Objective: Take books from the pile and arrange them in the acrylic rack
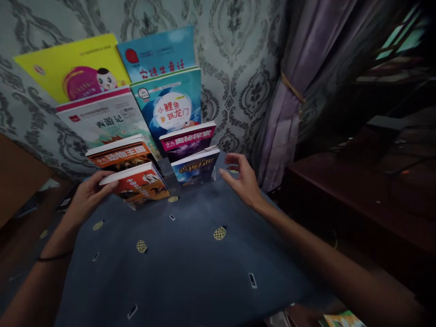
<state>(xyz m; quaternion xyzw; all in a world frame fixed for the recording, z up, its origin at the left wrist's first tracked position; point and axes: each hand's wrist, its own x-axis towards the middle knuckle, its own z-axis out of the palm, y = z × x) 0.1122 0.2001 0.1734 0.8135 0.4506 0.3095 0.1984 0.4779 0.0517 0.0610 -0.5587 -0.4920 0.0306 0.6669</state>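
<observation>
My left hand (89, 193) pinches the upper left corner of an orange book (142, 187) with horses on its cover, thumb in front and fingers behind. The book stands upright on the blue tablecloth (190, 272). My right hand (242, 178) is open with fingers apart, just right of a dark blue book (195, 168) and not holding it. Behind the orange book stands an orange-and-black book (119, 156). A purple book (188, 138) stands behind the dark blue one.
Farther back stand a pale book (105, 119), a teal book (172, 106), a yellow book (80, 68) and a blue book (158, 50) by the patterned wall (235, 59). A purple curtain (279, 136) and a dark red surface (361, 190) are at right.
</observation>
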